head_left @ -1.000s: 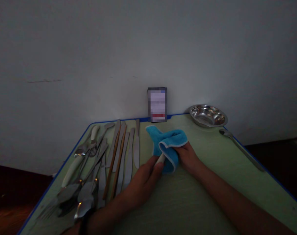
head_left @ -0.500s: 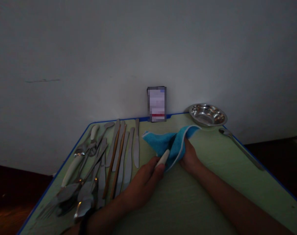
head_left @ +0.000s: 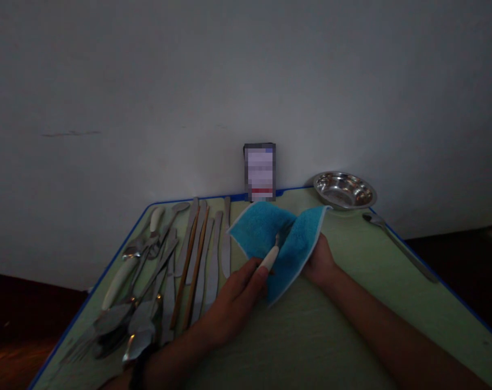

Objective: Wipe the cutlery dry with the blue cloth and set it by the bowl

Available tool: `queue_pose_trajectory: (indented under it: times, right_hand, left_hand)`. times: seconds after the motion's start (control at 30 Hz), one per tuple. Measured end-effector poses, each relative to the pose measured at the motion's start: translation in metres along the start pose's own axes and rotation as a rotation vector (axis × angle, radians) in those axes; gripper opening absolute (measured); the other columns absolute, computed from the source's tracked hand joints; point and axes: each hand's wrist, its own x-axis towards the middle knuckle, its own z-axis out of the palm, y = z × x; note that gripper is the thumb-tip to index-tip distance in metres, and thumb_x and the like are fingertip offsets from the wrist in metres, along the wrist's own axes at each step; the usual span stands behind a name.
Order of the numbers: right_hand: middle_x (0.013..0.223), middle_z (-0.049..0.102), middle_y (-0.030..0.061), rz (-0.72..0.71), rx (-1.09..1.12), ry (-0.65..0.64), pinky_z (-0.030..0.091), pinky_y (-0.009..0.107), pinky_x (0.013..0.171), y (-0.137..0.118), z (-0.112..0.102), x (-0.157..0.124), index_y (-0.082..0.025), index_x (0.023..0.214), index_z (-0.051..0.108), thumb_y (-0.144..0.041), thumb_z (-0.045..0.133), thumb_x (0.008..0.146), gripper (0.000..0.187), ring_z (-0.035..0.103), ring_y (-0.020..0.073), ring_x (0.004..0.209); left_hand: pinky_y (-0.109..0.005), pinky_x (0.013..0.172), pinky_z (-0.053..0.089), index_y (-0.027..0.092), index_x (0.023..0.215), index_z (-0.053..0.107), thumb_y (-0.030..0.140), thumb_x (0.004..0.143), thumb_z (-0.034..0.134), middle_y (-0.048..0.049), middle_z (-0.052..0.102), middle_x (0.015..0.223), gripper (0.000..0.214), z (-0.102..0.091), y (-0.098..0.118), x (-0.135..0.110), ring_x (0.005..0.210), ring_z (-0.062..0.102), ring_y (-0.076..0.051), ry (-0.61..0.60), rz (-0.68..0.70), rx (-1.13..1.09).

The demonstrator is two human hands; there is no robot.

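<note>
silver metal knives (head_left: 215, 254) lie on the pale green tabletop (head_left: 367, 281). your left hand (head_left: 243, 295) clasps a white-handled metal utensil (head_left: 271, 257), its end in the fold of a white-edged blue cloth (head_left: 258, 230); your right hand (head_left: 321, 262) is behind the cloth, its grip too hidden to tell. a round steel bowl (head_left: 345, 192) sits farther right.

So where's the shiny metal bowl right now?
In the head view, the metal bowl stands at the far right corner of the table, close to the wall, beyond the spoon and right of the blurred screen.
</note>
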Motion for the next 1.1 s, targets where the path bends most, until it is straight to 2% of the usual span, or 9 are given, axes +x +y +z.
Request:
queue_pose_trajectory:
  times: [0.13, 0.3, 0.43, 0.63, 0.77, 0.97, 1.03, 1.1]
  right_hand:
    - [0.054, 0.062, 0.0006, 0.053, 0.074, 0.043, 0.048, 0.034, 0.064, -0.003, -0.001, 0.002, -0.021, 0.058, 0.059, -0.035, 0.052, 0.069, 0.019, 0.057, 0.0173, 0.057]
    - [0.064, 0.067, 0.0034, -0.012, 0.006, 0.112, 0.048, 0.036, 0.071, -0.006, 0.002, 0.002, -0.021, 0.065, 0.063, -0.042, 0.048, 0.07, 0.026, 0.061, 0.0212, 0.071]
    - [0.062, 0.067, 0.0049, -0.018, -0.144, 0.111, 0.048, 0.038, 0.068, -0.002, 0.001, 0.001, -0.02, 0.064, 0.064, -0.049, 0.051, 0.067, 0.032, 0.061, 0.0227, 0.068]
    - [0.055, 0.064, 0.0006, 0.05, -0.151, 0.07, 0.047, 0.032, 0.065, 0.004, -0.004, 0.001, -0.019, 0.057, 0.061, -0.045, 0.063, 0.06, 0.026, 0.057, 0.0166, 0.056]
    - [0.06, 0.065, -0.0006, -0.024, -0.28, 0.028, 0.046, 0.031, 0.064, 0.005, -0.007, 0.001, -0.02, 0.067, 0.063, -0.042, 0.066, 0.062, 0.024, 0.055, 0.0138, 0.054]
    - [0.08, 0.067, -0.0006, -0.23, -0.618, -0.083, 0.043, 0.03, 0.076, 0.006, -0.007, 0.0, -0.02, 0.076, 0.065, -0.035, 0.067, 0.064, 0.019, 0.059, 0.0151, 0.077]
    - [0.079, 0.067, -0.0013, -0.238, -0.622, -0.06, 0.043, 0.029, 0.073, 0.006, -0.006, -0.001, -0.02, 0.076, 0.064, -0.036, 0.066, 0.065, 0.019, 0.059, 0.0148, 0.075]
    - [0.068, 0.064, -0.0028, -0.217, -0.622, -0.01, 0.043, 0.027, 0.066, 0.007, -0.004, -0.002, -0.02, 0.07, 0.062, -0.041, 0.062, 0.068, 0.021, 0.057, 0.0133, 0.063]
  left_hand:
    - [-0.02, 0.05, 0.028, 0.019, 0.087, 0.05, 0.042, 0.089, 0.037, 0.0041, 0.039, 0.066, 0.027, 0.001, -0.002, 0.001, 0.058, 0.036, -0.008, 0.031, -0.021, -0.083]
    - [-0.02, 0.043, 0.024, 0.018, 0.088, 0.047, 0.041, 0.09, 0.035, 0.006, 0.035, 0.061, 0.027, 0.002, 0.001, 0.001, 0.049, 0.031, -0.007, 0.062, 0.003, -0.151]
    - [-0.02, 0.046, 0.028, 0.017, 0.091, 0.049, 0.04, 0.09, 0.033, 0.005, 0.038, 0.062, 0.028, 0.001, 0.006, 0.0, 0.052, 0.036, -0.009, 0.048, 0.017, -0.025]
    - [-0.022, 0.055, 0.036, 0.018, 0.091, 0.05, 0.039, 0.091, 0.032, 0.0025, 0.046, 0.07, 0.028, 0.001, 0.004, 0.0, 0.062, 0.043, -0.011, 0.066, 0.053, 0.151]
    - [-0.023, 0.059, 0.037, 0.018, 0.092, 0.049, 0.039, 0.091, 0.032, 0.0019, 0.048, 0.072, 0.027, 0.0, 0.005, 0.0, 0.065, 0.046, -0.012, 0.047, 0.081, 0.239]
    - [-0.026, 0.062, 0.039, 0.017, 0.091, 0.048, 0.039, 0.091, 0.031, -0.0008, 0.052, 0.077, 0.028, -0.001, 0.008, 0.001, 0.069, 0.049, -0.015, 0.004, 0.094, 0.342]
    - [-0.026, 0.064, 0.039, 0.016, 0.093, 0.047, 0.039, 0.091, 0.031, -0.0014, 0.053, 0.079, 0.027, -0.001, 0.008, 0.001, 0.071, 0.05, -0.015, -0.001, 0.103, 0.353]
    - [-0.026, 0.064, 0.04, 0.017, 0.094, 0.048, 0.038, 0.091, 0.032, -0.0009, 0.053, 0.079, 0.027, -0.001, 0.008, 0.001, 0.07, 0.05, -0.015, -0.005, 0.109, 0.358]
